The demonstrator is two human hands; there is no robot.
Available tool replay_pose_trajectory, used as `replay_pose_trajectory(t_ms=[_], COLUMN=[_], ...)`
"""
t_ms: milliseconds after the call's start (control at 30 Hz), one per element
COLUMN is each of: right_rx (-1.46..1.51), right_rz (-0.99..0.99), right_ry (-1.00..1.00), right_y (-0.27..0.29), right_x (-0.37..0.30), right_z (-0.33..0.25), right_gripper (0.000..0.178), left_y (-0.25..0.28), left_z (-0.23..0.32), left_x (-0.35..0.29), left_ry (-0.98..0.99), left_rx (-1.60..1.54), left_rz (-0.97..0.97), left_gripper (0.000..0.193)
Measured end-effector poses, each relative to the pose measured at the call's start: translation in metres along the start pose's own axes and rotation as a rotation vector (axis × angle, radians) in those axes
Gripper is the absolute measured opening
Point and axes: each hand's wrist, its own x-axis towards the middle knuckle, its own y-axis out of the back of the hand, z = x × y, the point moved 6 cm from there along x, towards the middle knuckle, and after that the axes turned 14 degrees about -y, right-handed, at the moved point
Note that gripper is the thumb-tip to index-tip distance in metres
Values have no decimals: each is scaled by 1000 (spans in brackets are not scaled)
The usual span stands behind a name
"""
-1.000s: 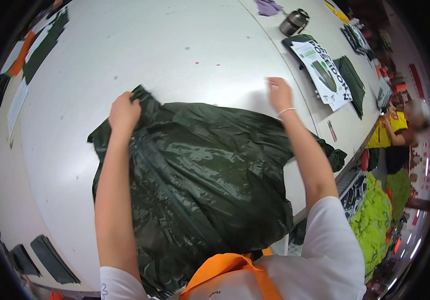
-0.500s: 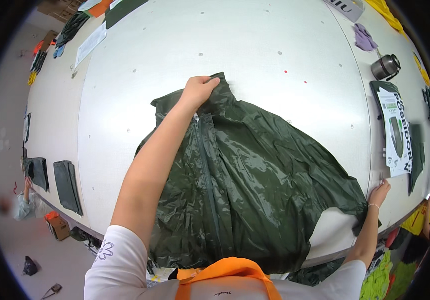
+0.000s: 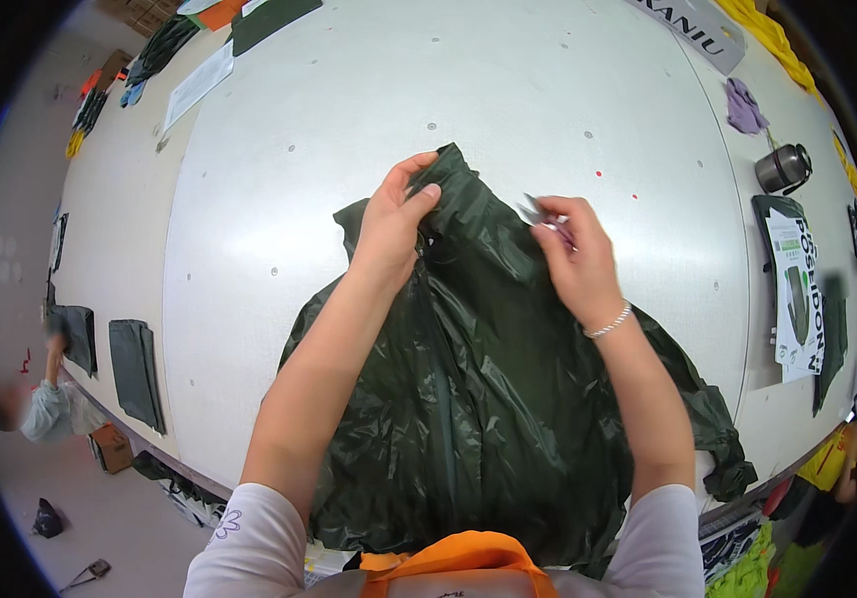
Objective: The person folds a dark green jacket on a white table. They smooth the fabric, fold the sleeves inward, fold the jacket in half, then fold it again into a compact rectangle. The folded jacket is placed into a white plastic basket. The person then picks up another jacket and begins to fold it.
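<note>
A shiny dark green rain jacket (image 3: pixel 493 384) with a front zipper lies spread on the table, its collar toward the far side. My left hand (image 3: pixel 391 219) pinches the collar edge and lifts it a little. Just right of the collar, my right hand (image 3: pixel 583 261) is closed on small thread snips (image 3: pixel 532 211), the blades pointing to the far left. The snips are apart from the jacket, as far as I can tell. Their handles are mostly covered by my fingers. One sleeve (image 3: pixel 717 439) stretches toward the right front of the table.
Folded dark green garments (image 3: pixel 133 371) lie at the left edge, where another person (image 3: pixel 39 404) reaches in. A steel flask (image 3: pixel 783 167), a purple cloth (image 3: pixel 744 106) and printed sheets (image 3: pixel 795 289) on dark packs are along the right. A white paper (image 3: pixel 199 88) lies far left.
My right hand has come from the table's right edge to beside the collar, now showing snips. My left hand has raised the collar, and the jacket front has bunched up.
</note>
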Motion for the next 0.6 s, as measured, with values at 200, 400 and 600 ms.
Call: replay_pose_trajectory(t_ms=[200, 400, 600], right_rx=[-34, -63, -34], right_rz=[2, -16, 8], right_ry=[97, 109, 151], right_y=[-38, -37, -33], right_x=[15, 20, 20], right_z=[-36, -48, -51], right_gripper=[22, 21, 16], left_y=[2, -4, -6], left_z=[14, 21, 23], left_x=[-14, -18, -18], left_ry=[-19, -69, -78], left_rx=[-14, 43, 65], left_rz=[-37, -54, -66], left_gripper=[41, 37, 37])
